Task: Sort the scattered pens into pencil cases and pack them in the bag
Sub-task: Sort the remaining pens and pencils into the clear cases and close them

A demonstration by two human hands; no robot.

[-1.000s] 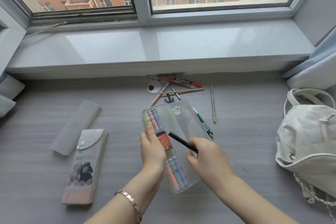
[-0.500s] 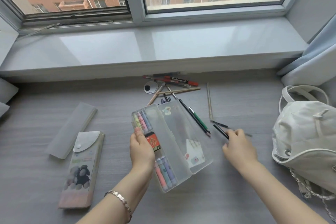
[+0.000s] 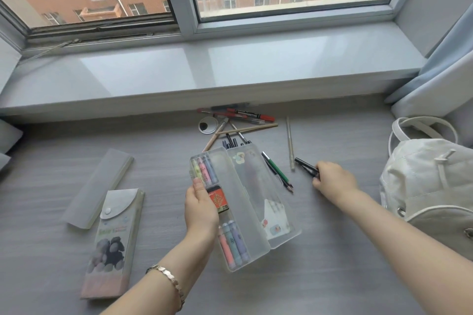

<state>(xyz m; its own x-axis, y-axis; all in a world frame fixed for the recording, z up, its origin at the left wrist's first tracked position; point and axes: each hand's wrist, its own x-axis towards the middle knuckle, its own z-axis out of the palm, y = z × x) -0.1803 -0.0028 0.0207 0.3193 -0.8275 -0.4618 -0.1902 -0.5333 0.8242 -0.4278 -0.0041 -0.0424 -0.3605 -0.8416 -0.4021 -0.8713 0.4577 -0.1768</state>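
Grey desk [image 3: 38,158] below windowsill [image 3: 256,69], pens [image 3: 245,120] scattered.

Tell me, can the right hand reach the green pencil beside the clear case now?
Probably yes. The green pencil lies on the desk just left of the right hand, with nothing between them. But that hand grips black pens, so taking one more may be awkward.
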